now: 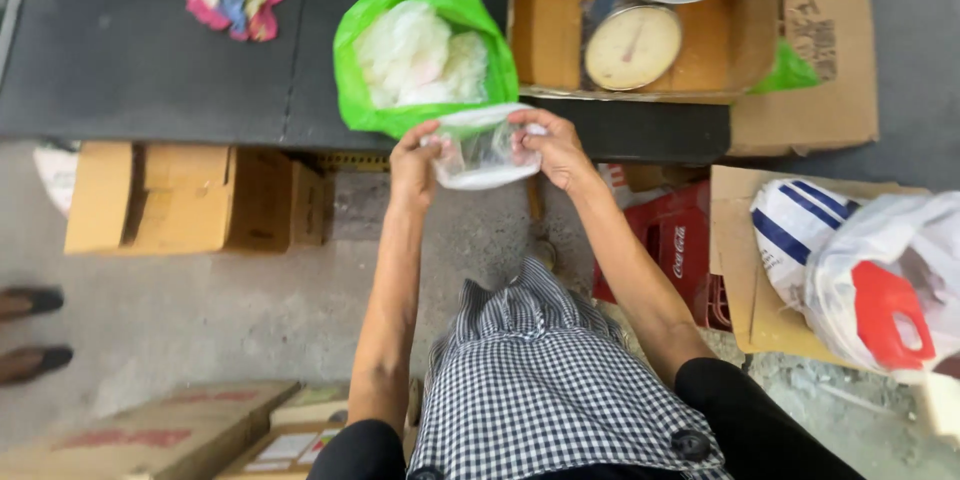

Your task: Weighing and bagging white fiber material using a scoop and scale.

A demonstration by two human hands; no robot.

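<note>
one small clear plastic bag (480, 152), crinkled, is pinched at its two sides by the left hand (413, 168) and right hand (556, 150), near the table (150, 60) edge; one green bag (372, 70) of white lumps just beyond.

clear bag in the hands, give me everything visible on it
The small clear plastic bag is thin, glossy film, crumpled and see-through, with pale highlights. It is held up in the air between both hands: the left hand pinches its left edge, the right hand its right edge, stretching it sideways. It sits just in front of the green bag of white material on the dark table. Any contents cannot be made out.
</note>
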